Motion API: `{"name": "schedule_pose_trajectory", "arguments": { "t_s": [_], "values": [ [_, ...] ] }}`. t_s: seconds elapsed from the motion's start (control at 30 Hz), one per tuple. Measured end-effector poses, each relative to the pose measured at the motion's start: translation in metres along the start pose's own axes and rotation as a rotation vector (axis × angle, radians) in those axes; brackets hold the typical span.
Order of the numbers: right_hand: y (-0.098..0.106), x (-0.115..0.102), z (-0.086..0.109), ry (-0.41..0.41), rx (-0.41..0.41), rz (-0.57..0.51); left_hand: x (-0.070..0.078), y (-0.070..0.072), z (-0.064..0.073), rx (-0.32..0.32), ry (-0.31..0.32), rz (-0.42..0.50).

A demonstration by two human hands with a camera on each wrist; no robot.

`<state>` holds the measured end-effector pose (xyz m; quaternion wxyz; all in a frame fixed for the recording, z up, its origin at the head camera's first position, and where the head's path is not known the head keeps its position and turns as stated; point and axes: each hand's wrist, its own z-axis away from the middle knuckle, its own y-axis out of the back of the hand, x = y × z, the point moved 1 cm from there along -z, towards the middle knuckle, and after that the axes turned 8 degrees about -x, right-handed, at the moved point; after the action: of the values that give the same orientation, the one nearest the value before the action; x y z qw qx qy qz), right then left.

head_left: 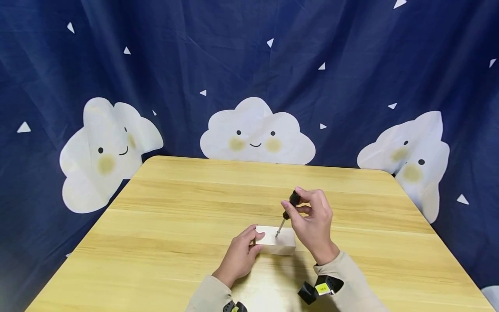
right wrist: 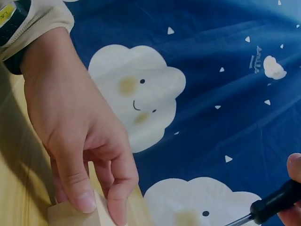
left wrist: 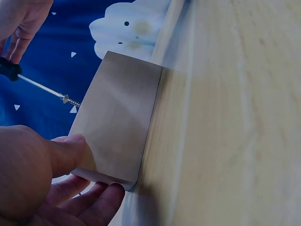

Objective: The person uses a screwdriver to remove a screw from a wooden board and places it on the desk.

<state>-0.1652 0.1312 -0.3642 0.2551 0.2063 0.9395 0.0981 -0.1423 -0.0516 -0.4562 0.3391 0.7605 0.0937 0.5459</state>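
Lower centre of frame | my left grip (head_left: pixel 238 256) clasps block (head_left: pixel 278 243) | my right grip (head_left: pixel 315 222) pinches screwdriver (head_left: pixel 286 215) | best turn it slowly, in line with screw (left wrist: pixel 66 99)

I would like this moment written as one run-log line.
left hand: holds pale block on table | right hand: grips screwdriver | screw: at screwdriver tip, threads visible above block

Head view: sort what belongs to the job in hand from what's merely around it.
In the job:
- screwdriver, in the right hand
- screw, at the screwdriver's tip
- block, gripped by the left hand

Merely around:
- table, just support
- curtain, backdrop
- wrist straps, worn
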Motion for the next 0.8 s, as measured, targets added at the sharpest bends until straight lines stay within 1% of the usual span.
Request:
{"name": "schedule_pose_trajectory", "arguments": {
  "t_s": [0.17, 0.3, 0.43, 0.5, 0.6, 0.73, 0.8],
  "values": [
    [-0.0019, -0.0019, -0.0017, -0.015, -0.022, -0.017, -0.0002, 0.0003, -0.0002, 0.003, 0.000, 0.004],
    [-0.0024, -0.0015, -0.0013, 0.001, -0.036, -0.031, -0.0003, 0.0000, 0.0006, 0.002, 0.002, 0.008],
    [-0.0019, 0.0010, -0.0005, 0.040, -0.005, 0.016, -0.0004, -0.0008, 0.0010, 0.000, 0.006, 0.013],
    [-0.0015, 0.0017, -0.0002, 0.047, 0.015, 0.040, -0.0005, -0.0011, 0.0009, 0.000, 0.007, 0.014],
    [-0.0012, 0.0015, 0.0000, 0.024, 0.036, 0.060, -0.0006, -0.0013, 0.0011, -0.002, 0.011, 0.017],
    [-0.0018, 0.0002, 0.0003, -0.020, 0.035, 0.046, -0.0010, -0.0013, 0.0012, -0.002, 0.013, 0.017],
    [-0.0017, 0.0009, 0.0009, -0.020, 0.026, 0.025, -0.0011, -0.0011, 0.0012, -0.003, 0.012, 0.019]
  ]
}}
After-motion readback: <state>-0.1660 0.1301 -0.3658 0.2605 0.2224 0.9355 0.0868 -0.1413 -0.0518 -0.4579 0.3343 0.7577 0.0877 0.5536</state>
